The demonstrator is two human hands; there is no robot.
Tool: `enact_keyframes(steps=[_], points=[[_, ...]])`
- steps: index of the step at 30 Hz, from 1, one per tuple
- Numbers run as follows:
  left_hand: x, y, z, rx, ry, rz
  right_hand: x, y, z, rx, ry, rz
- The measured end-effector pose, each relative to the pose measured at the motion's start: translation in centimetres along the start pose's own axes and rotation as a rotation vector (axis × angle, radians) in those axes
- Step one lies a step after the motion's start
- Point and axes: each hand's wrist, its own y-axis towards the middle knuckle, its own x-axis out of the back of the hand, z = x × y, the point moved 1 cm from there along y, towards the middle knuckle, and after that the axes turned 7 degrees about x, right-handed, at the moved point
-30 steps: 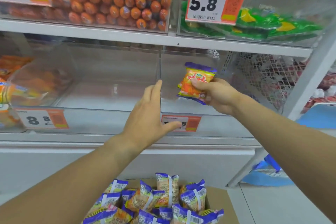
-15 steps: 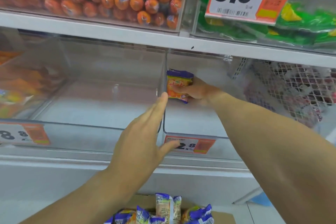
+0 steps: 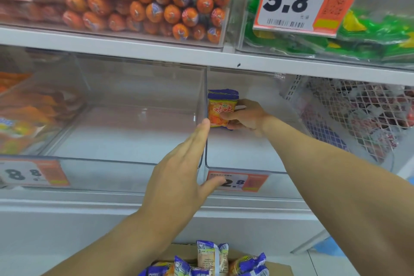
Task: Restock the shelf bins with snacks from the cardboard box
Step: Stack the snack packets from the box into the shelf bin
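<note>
while my right hand (image 3: 245,116) is gripping an orange and purple snack packet (image 3: 220,107) upright inside the clear bin (image 3: 237,167), i'm holding my left hand (image 3: 179,175) flat, fingers straight, with nothing in it, its fingertips reaching up beside the packet. below both hands, more packets (image 3: 210,260) are sitting in the cardboard box (image 3: 277,269).

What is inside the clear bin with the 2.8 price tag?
One orange snack packet, gripped upright by the right hand at the bin's left wall. Otherwise only bare floor shows. The hand and forearm cover part of the floor.
</note>
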Motion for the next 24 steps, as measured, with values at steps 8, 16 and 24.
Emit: enact_keyframes(steps=[8, 16, 24], points=[[-0.1, -0.3, 0.2, -0.005, -0.029, 0.025, -0.5, -0.4, 1.0, -0.029, -0.218, -0.102], [1.0, 0.2, -0.1, 0.014, -0.095, 0.144, 3.2, -8.9, 4.0, 0.148, -0.419, -0.223], [0.5, -7.9, -0.7, -0.097, -0.071, 0.587, -2.3, -26.6, 2.0, 0.13, -0.395, 0.444]])
